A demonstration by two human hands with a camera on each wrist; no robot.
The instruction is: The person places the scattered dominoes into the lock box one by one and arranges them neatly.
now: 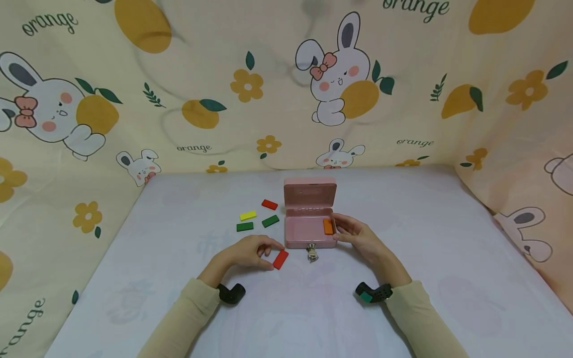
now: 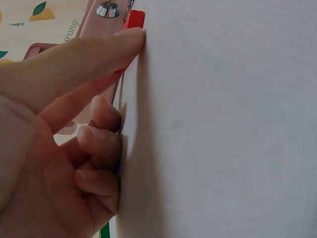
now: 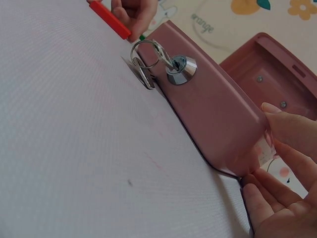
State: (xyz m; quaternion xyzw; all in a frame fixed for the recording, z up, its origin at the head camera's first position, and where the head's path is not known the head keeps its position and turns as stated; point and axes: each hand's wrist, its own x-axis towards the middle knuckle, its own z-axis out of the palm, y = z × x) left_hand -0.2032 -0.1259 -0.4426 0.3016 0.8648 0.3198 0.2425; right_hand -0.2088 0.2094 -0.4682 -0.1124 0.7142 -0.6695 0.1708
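My left hand (image 1: 252, 251) pinches a red block (image 1: 280, 259) by its two ends, thumb at one end and forefinger at the other, just off the front left corner of a pink cash box (image 1: 297, 228). The block is low over the white tabletop, and the other fingers curl in toward the palm. At the box's right side, my right hand (image 1: 358, 236) grips the wall, with the thumb (image 3: 292, 129) up at the rim and the other fingers lower down. The lid (image 1: 310, 193) stands raised. Inside, an orange block (image 1: 328, 226) lies against the right wall.
Left of the box lie another red block (image 1: 269, 204), a yellow block (image 1: 248, 216) and two green blocks (image 1: 244, 226). Keys on a ring (image 3: 143, 59) hang from the lock (image 3: 181, 69) at the box's front. Behind the table rises a rabbit-and-orange patterned cloth (image 1: 277, 114).
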